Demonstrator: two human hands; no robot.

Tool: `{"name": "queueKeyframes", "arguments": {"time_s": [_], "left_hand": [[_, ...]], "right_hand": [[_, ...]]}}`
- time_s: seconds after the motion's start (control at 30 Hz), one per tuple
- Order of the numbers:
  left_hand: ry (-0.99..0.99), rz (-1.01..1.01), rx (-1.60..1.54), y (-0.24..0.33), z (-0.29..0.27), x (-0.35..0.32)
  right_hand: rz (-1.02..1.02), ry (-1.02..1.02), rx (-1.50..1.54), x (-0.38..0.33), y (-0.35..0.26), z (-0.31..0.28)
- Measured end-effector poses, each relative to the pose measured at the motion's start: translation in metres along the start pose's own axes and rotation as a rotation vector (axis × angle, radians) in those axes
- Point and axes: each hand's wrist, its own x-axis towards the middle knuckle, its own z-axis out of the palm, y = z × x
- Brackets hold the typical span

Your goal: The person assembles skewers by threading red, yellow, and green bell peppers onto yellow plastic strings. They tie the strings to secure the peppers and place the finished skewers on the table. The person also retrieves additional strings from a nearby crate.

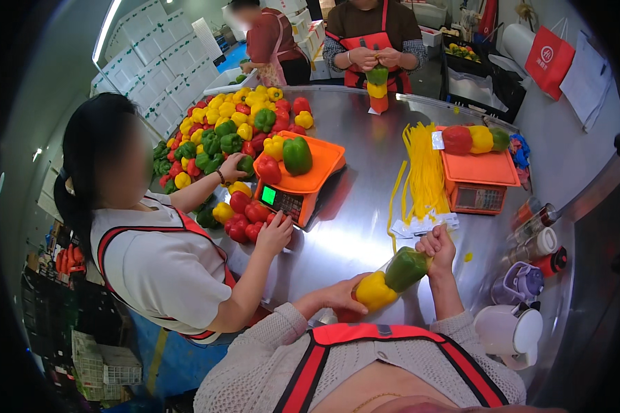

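Observation:
In front of me, a yellow bell pepper (375, 292) and a green bell pepper (406, 269) lie end to end, tilted up toward the right. My left hand (340, 296) is wrapped round the yellow one's left end and hides part of it. At the green pepper's far end, my right hand (438, 252) is closed in a fist. A little yellow shows at its fingers, but what they grip is too small to make out. Beyond my hands, long yellow strips (424, 172) lie in a bundle, with white labels (424, 224) at their near end.
An orange scale (479, 172) bears a red, yellow and green pepper row. At left, a co-worker (165, 255) handles peppers beside another scale (300, 179) and a large pepper pile (220, 134). Another person (375, 41) holds a pepper stack across the table. Bottles and a white kettle (508, 330) stand right.

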Motion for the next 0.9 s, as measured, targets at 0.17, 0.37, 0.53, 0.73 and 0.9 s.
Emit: {"name": "queueKeyframes", "arguments": {"time_s": [0.17,0.37,0.53,0.73,0.9], "left_hand": [[0.005,0.074,-0.04,-0.013,0.021,-0.001],[0.045,-0.08,0.121,0.01,0.026,-0.018],[0.091,0.012,0.245,-0.018,0.026,-0.013],[0.147,0.009,0.468,-0.026,0.015,-0.008],[0.251,0.134,0.464,-0.025,0.01,-0.011]], "right_hand": [[0.028,0.007,0.07,-0.004,-0.001,-0.019],[0.045,0.006,-0.099,-0.015,0.002,-0.017],[0.109,0.007,-0.276,-0.017,0.001,-0.014],[0.17,0.098,-0.211,-0.01,0.005,-0.027],[0.047,0.12,-0.193,-0.008,0.005,-0.015]]}}
